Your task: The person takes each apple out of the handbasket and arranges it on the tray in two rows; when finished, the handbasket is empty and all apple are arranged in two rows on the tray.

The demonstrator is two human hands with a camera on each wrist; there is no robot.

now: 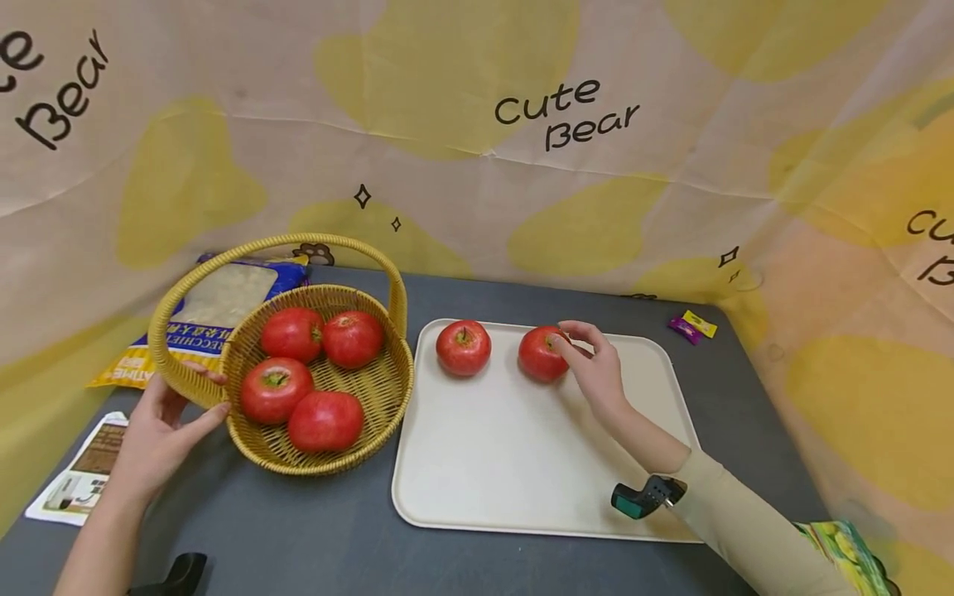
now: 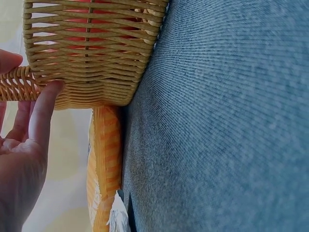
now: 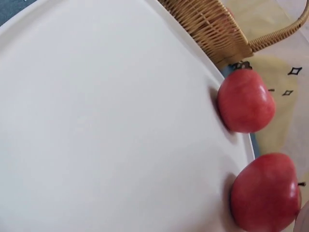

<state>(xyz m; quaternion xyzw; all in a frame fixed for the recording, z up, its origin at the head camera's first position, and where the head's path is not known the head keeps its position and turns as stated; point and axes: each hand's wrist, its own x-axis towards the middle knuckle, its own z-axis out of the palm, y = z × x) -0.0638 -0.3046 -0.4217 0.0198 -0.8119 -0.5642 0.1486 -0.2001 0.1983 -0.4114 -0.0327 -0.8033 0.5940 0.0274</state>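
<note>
A yellow wicker basket [image 1: 380, 393] with a tall arched handle stands on the left, holding several red apples [image 1: 325, 421]. My left hand [image 1: 149, 443] grips the base of the handle on the basket's left side, thumb in front and fingers behind. The left wrist view shows the thumb against the woven wall. At the back of a white tray [image 1: 484, 472] sit two red apples. My right hand [image 1: 596, 372] holds the right-hand apple [image 1: 540, 356] from its right side with thumb and fingers. The other apple [image 1: 464, 348] sits left of it, untouched.
Behind the basket lies a blue and yellow food bag [image 1: 231, 290]. A white and brown packet [image 1: 85, 476] lies at the left edge. Two small wrapped candies [image 1: 686, 329] are at the back right. A green packet [image 1: 842, 550] shows beside the right sleeve. Printed cloth hangs behind.
</note>
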